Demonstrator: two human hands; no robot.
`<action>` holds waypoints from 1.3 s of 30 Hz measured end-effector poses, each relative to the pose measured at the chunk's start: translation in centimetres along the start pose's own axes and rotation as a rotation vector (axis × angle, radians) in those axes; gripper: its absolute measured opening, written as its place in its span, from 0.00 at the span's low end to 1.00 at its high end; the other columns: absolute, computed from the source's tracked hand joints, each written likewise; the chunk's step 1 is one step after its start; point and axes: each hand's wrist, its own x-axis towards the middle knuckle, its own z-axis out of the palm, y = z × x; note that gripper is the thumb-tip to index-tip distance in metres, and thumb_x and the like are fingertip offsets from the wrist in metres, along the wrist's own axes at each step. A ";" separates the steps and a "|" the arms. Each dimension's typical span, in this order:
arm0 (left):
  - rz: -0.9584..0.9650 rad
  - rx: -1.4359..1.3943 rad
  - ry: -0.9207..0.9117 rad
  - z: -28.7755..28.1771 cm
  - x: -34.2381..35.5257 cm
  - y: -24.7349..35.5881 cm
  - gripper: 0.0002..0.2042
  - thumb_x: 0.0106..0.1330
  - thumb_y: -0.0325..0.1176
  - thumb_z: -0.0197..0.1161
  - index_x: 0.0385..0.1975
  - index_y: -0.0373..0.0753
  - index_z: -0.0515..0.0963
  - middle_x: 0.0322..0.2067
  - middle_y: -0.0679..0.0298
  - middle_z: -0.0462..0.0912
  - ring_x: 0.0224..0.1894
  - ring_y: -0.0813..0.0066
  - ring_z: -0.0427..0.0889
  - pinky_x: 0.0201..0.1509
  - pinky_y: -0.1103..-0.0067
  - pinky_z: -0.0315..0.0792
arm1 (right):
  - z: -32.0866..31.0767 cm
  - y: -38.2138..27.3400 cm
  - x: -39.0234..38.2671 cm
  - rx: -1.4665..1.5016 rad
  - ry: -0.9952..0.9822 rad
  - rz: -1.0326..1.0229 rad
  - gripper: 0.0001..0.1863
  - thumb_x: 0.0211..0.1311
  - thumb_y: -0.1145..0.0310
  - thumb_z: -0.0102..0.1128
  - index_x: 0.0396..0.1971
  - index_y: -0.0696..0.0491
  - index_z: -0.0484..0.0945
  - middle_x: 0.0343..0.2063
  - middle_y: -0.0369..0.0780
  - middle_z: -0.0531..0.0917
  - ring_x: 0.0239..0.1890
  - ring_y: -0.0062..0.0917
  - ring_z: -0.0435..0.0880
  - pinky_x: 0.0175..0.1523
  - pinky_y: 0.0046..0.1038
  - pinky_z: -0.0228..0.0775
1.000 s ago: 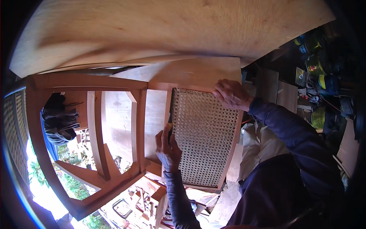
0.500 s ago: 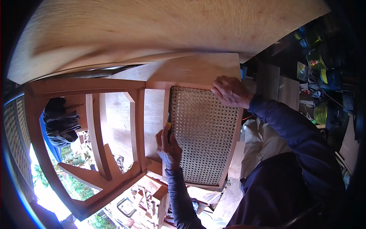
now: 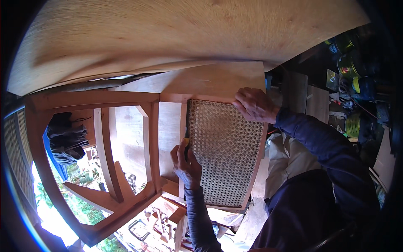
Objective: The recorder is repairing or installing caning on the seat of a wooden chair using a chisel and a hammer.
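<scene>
A chair-like wooden frame carries a woven cane panel (image 3: 226, 151) set inside reddish-brown wooden rails. At the panel's left edge, my left hand (image 3: 187, 168) is closed around a slim tool (image 3: 186, 142) with a yellow-and-black handle. Its narrow dark tip points away from me, along the seam between the cane and the left rail (image 3: 183, 113). My right hand (image 3: 254, 105) grips the far right corner of the panel's frame, fingers bent over the edge. The cane under those fingers is hidden.
The open-sided wooden frame (image 3: 155, 138) extends left, with slanted braces. A large plywood sheet (image 3: 189, 33) spans the far side. Dark cloths (image 3: 67, 138) hang at the left. Cans and coils (image 3: 352, 80) crowd the right, and pale cloth (image 3: 285, 159) lies beside my right forearm.
The whole scene sits slightly lower in the picture now. Both hands keep nearly the same places on the frame, and the tool stays at the seam.
</scene>
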 end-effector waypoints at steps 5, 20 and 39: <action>-0.045 -0.070 0.009 0.4 1.1 0.3 0.19 0.73 0.21 0.61 0.63 0.35 0.80 0.51 0.50 0.82 0.50 0.53 0.85 0.51 0.66 0.82 | -0.3 0.8 1.3 0.058 -0.010 -0.020 0.10 0.69 0.69 0.66 0.35 0.57 0.74 0.31 0.46 0.78 0.34 0.46 0.82 0.37 0.46 0.75; 0.049 -0.214 -0.096 -4.7 3.6 0.2 0.17 0.74 0.21 0.63 0.61 0.36 0.82 0.51 0.52 0.82 0.51 0.56 0.86 0.54 0.68 0.82 | 0.0 -1.4 0.6 0.034 -0.016 -0.014 0.09 0.70 0.69 0.65 0.36 0.56 0.74 0.32 0.47 0.78 0.34 0.47 0.82 0.38 0.47 0.75; 0.038 -0.093 -0.025 -1.5 0.7 2.0 0.19 0.73 0.22 0.63 0.62 0.36 0.80 0.51 0.50 0.81 0.51 0.51 0.85 0.54 0.64 0.81 | -1.0 0.0 -0.7 0.003 -0.006 -0.018 0.10 0.71 0.67 0.65 0.37 0.55 0.74 0.32 0.46 0.79 0.36 0.45 0.83 0.37 0.46 0.77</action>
